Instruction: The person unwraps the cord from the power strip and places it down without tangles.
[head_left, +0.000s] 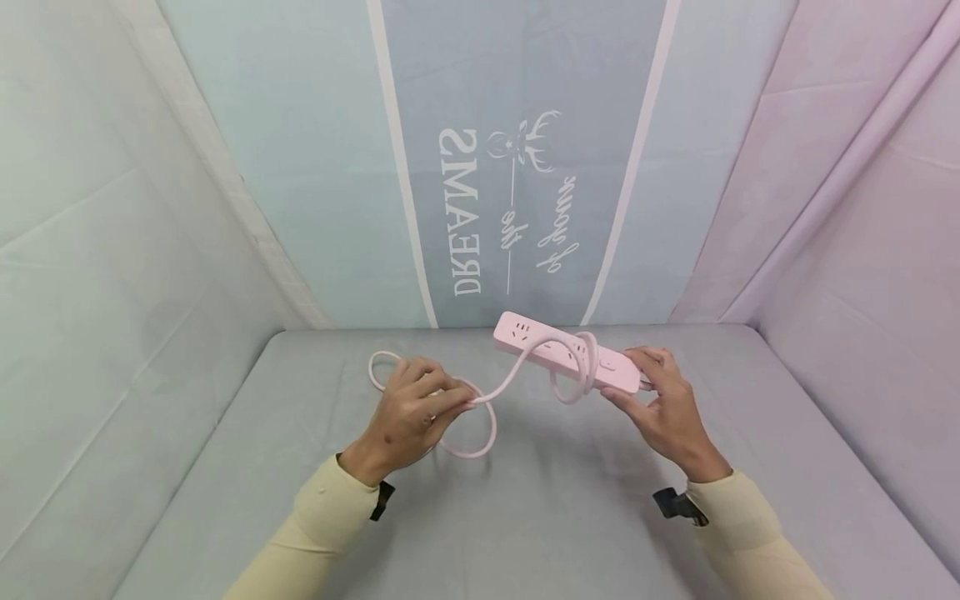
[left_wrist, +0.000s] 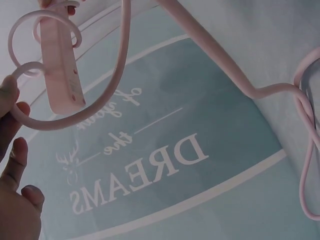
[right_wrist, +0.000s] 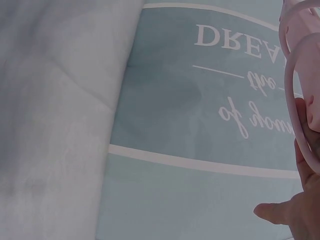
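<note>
A pink power strip (head_left: 512,332) is held up at a tilt above the grey surface, its socket face showing in the head view. My right hand (head_left: 666,408) grips its right end between thumb and fingers. Loops of the pink power cord (head_left: 590,367) wrap around the strip's middle. From there the cord runs left to my left hand (head_left: 411,415), which pinches it between thumb and fingertips. More cord hangs in loose loops around and below the left hand. In the left wrist view the strip (left_wrist: 57,65) is seen beyond the cord (left_wrist: 120,70). The plug cannot be made out.
Grey cloth (head_left: 540,533) covers the surface below. A blue-green fabric panel (head_left: 600,75) with printed lettering stands at the back. Pale fabric walls rise at the left (head_left: 97,250) and right (head_left: 862,275).
</note>
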